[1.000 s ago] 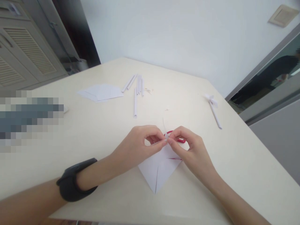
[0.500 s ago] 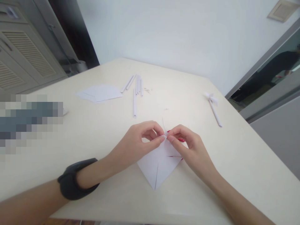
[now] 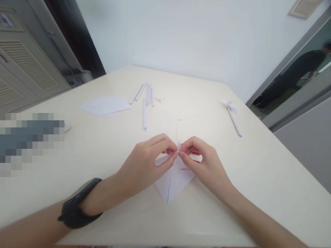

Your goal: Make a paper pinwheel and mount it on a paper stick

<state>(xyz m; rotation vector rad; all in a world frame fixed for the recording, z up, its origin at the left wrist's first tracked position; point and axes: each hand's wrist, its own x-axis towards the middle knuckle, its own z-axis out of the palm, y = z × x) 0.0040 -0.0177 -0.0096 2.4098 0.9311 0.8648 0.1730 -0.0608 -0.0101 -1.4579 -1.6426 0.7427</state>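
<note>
A white square of paper (image 3: 178, 181) with slits cut in from its corners lies in front of me, one corner pointing toward the near edge. My left hand (image 3: 152, 158) pinches the paper between thumb and fingers at its far side, and wears a dark wristband. Against it, fingertips touching, my right hand (image 3: 204, 158) pinches the same spot. The pinched bit is small and mostly hidden by the fingers. Red-handled scissors (image 3: 196, 153) show in part behind and under my right hand; most of them is covered.
Several white paper tubes (image 3: 145, 115) lie at the back middle beside small thin scraps (image 3: 159, 100). A stack of paper sheets (image 3: 108, 105) is left of them. A paper pinwheel on a tube (image 3: 234, 119) lies at the right. A person (image 3: 297, 75) shows beyond an opening at far right.
The view has shifted slightly. Both hands still pinch the paper; their fingertips have come closer together, and my right hand's fingers arch more. The near corner of the paper has moved slightly away from me.
</note>
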